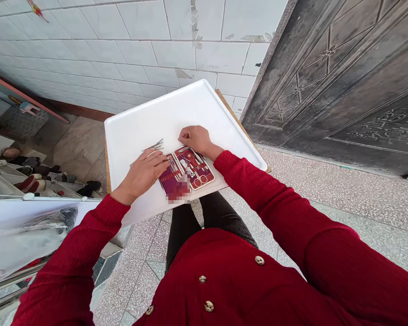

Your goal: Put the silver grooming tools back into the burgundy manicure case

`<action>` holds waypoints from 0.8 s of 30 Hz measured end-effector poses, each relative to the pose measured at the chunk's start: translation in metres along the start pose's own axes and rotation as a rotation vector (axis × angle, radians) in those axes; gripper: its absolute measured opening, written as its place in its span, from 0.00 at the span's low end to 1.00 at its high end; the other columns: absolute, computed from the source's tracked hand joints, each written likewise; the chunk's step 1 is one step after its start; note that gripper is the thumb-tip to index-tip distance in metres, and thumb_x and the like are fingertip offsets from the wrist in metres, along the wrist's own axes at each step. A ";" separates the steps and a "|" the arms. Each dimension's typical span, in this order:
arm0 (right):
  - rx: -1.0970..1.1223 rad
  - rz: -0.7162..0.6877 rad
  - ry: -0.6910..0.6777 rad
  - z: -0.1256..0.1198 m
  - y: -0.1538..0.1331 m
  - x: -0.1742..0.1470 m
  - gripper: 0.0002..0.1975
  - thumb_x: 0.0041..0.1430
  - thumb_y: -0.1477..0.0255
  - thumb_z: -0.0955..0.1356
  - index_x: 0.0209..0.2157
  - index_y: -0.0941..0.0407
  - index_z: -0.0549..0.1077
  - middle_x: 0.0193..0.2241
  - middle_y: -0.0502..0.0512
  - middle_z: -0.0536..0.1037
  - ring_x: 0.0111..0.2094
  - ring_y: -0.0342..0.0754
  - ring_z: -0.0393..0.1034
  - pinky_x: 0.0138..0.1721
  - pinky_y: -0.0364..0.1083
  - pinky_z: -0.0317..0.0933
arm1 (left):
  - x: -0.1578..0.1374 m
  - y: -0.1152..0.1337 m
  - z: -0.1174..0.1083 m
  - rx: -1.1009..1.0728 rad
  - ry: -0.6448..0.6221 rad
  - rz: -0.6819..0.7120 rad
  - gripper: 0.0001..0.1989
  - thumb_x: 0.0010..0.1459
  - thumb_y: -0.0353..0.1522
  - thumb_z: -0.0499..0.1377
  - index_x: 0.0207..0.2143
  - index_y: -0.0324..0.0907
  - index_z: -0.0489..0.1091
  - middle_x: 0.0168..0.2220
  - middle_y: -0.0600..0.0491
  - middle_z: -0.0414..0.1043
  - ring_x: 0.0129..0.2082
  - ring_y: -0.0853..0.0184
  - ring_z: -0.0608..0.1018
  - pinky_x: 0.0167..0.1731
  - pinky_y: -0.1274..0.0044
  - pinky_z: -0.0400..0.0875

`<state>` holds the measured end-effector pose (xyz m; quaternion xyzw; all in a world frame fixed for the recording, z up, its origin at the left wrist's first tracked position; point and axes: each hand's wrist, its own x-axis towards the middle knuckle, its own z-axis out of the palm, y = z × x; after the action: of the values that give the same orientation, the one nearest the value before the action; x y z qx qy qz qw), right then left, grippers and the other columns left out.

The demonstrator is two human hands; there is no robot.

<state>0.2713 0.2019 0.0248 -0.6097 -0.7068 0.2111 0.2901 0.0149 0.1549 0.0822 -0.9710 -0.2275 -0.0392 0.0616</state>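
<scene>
An unfolded manicure set case (203, 176) with a dark red lining lies near the front edge of the white tabletop (136, 131). Several slim metal tools sit in its loops, and ring-handled scissors (200, 181) show in the right half. My left hand (145, 170) rests over the case's left edge, fingers stretched out and slightly apart. Just beyond its fingertips, several thin metal tools (154, 145) lie loose in a small pile. My right hand (196, 138) is at the far edge of the right half, fingers curled into a pinch; whatever they hold is hidden.
A white tiled wall (122, 50) runs behind the table. To the right is a dark carved door (326, 90). Shoes (32, 184) on a rack and a surface with plastic-wrapped items (34, 235) are at the left. The speckled floor (143, 271) shows below.
</scene>
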 end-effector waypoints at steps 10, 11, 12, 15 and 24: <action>0.001 0.008 -0.009 -0.001 0.000 -0.001 0.09 0.64 0.71 0.68 0.37 0.56 0.82 0.35 0.53 0.82 0.35 0.48 0.70 0.36 0.46 0.56 | 0.009 0.001 0.011 0.042 -0.080 0.170 0.15 0.69 0.21 0.56 0.52 0.42 0.77 0.58 0.44 0.79 0.65 0.59 0.75 0.69 0.56 0.67; 0.002 0.006 -0.006 -0.001 0.000 -0.001 0.09 0.64 0.71 0.68 0.36 0.56 0.82 0.35 0.53 0.82 0.35 0.48 0.70 0.36 0.46 0.56 | 0.011 -0.001 0.010 0.065 -0.099 0.197 0.16 0.69 0.21 0.55 0.52 0.41 0.77 0.58 0.43 0.79 0.65 0.58 0.75 0.68 0.56 0.68; 0.002 0.003 -0.003 -0.001 0.000 -0.001 0.09 0.64 0.71 0.68 0.36 0.56 0.82 0.35 0.53 0.82 0.35 0.48 0.70 0.36 0.46 0.56 | 0.012 -0.002 0.010 0.092 -0.119 0.223 0.16 0.69 0.21 0.54 0.52 0.40 0.77 0.57 0.42 0.79 0.65 0.58 0.75 0.68 0.56 0.69; 0.013 -0.006 0.009 -0.001 0.000 -0.001 0.09 0.63 0.71 0.68 0.36 0.56 0.82 0.34 0.52 0.82 0.35 0.48 0.70 0.36 0.46 0.56 | 0.016 -0.006 0.007 0.149 -0.175 0.286 0.17 0.69 0.20 0.53 0.53 0.39 0.77 0.58 0.41 0.79 0.65 0.56 0.75 0.67 0.57 0.70; 0.021 -0.004 -0.006 -0.003 -0.001 -0.001 0.10 0.63 0.72 0.67 0.37 0.57 0.82 0.36 0.54 0.82 0.36 0.48 0.70 0.38 0.46 0.57 | 0.026 -0.012 0.002 0.007 -0.290 0.289 0.24 0.66 0.20 0.51 0.58 0.43 0.76 0.61 0.45 0.78 0.68 0.57 0.72 0.70 0.57 0.65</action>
<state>0.2728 0.2007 0.0270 -0.6046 -0.7067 0.2198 0.2945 0.0327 0.1773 0.0839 -0.9888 -0.0926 0.1110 0.0364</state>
